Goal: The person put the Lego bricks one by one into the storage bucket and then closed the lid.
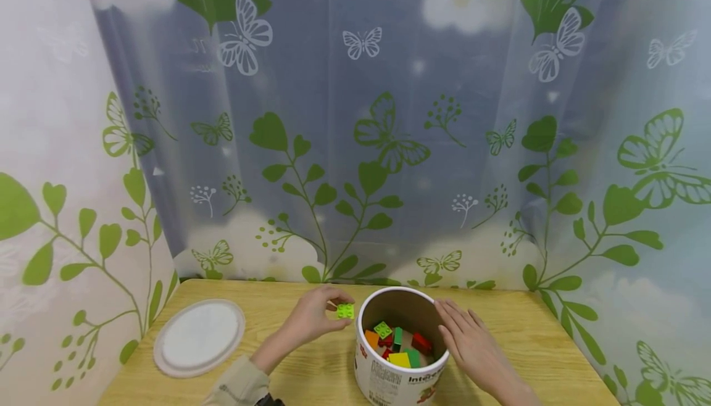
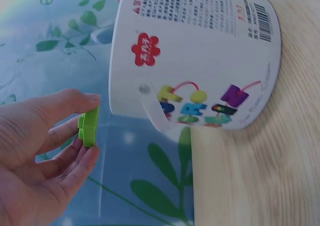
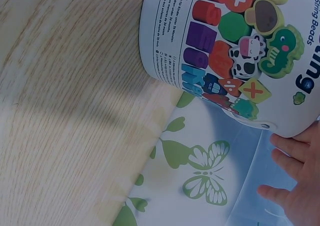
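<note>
Between thumb and fingers, my left hand (image 1: pixel 312 316) pinches a lime-green toy brick (image 1: pixel 345 311) just left of a white round bucket (image 1: pixel 369 381). In the left wrist view the brick (image 2: pixel 89 126) is seen edge-on, studs toward the palm. My right hand (image 1: pixel 478 352) lies with straight fingers against the bucket's right rim. Inside the bucket are several bricks: a lime-green one (image 1: pixel 382 330), an orange one (image 1: pixel 372 339), a yellow one (image 1: pixel 399 360), a red one (image 1: pixel 421 343) and green ones. The right wrist view shows the fingers (image 3: pixel 290 148) at the printed bucket's (image 3: pixel 165 41) edge.
A round whitish lid (image 1: pixel 200 337) lies on the wooden table (image 1: pixel 300 369) at the left. Behind the table's back edge hangs a curtain (image 1: pixel 311 147) printed with leaves and butterflies. The bucket has a white handle (image 2: pixel 156 113) on its side.
</note>
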### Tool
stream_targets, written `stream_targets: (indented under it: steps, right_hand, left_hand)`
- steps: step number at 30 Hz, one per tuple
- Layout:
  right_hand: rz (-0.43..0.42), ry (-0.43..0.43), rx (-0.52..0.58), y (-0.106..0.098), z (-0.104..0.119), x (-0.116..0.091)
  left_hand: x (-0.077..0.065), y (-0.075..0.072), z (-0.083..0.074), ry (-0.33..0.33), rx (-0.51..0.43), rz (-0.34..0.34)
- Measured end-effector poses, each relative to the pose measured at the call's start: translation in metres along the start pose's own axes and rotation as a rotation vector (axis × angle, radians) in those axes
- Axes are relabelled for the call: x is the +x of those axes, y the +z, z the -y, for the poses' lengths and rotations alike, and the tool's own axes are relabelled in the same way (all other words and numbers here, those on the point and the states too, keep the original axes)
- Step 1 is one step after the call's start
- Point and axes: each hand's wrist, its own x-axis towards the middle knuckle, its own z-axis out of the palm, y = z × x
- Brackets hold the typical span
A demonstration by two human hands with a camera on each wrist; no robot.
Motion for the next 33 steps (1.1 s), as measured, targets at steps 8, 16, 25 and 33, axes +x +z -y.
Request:
stream_targets:
  steps: [8, 16, 25, 33]
  right_hand:
    - [0.015, 0.005, 0.003, -0.001, 0.000, 0.000]
    - [0.027, 0.010, 0.002, -0.002, 0.001, 0.001]
    - [0.031, 0.012, -0.012, -0.002, 0.000, 0.001]
    - [0.021, 0.015, -0.011, 0.000, -0.001, 0.001]
  left_hand:
    - [0.012, 0.009, -0.018, 0.040, -0.030, 0.011]
    - [0.029, 0.029, -0.034, 0.050, -0.030, 0.031]
    - [0.045, 0.049, -0.043, 0.033, -0.011, 0.059]
    - [0.051, 0.063, -0.041, 0.031, 0.012, 0.105]
